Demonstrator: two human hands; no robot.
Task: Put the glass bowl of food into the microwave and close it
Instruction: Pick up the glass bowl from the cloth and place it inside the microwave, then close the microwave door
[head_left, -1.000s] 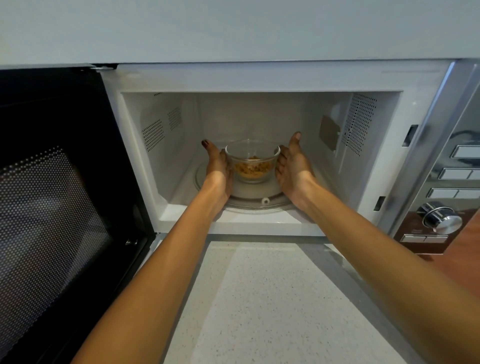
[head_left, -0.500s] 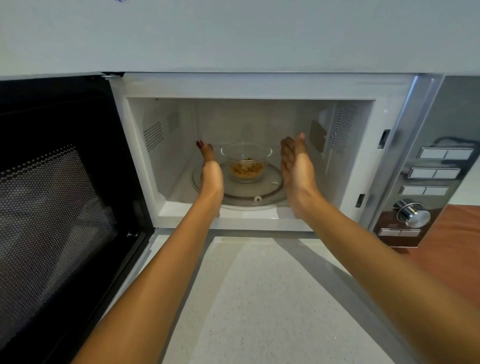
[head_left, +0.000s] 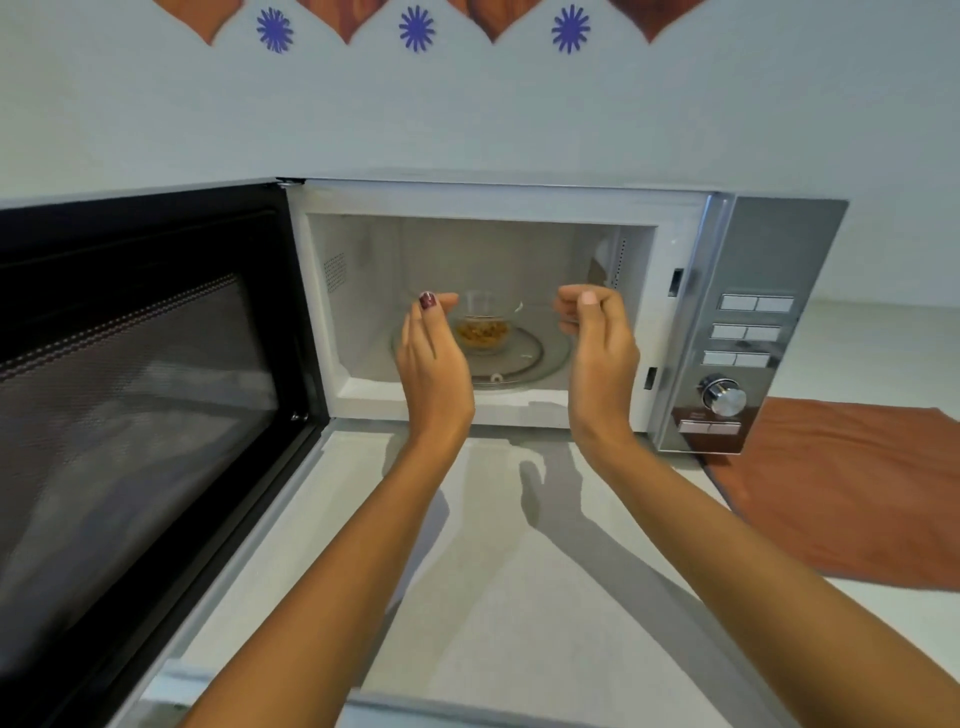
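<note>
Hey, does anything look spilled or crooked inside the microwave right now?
Nothing stands out. The glass bowl sits upright on the turntable, food contained, no spill visible. Both hands are clear of it.

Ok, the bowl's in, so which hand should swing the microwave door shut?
Probably the left hand: the open door hangs on its side, both hands are empty, and the right hand would have to cross over.
</note>
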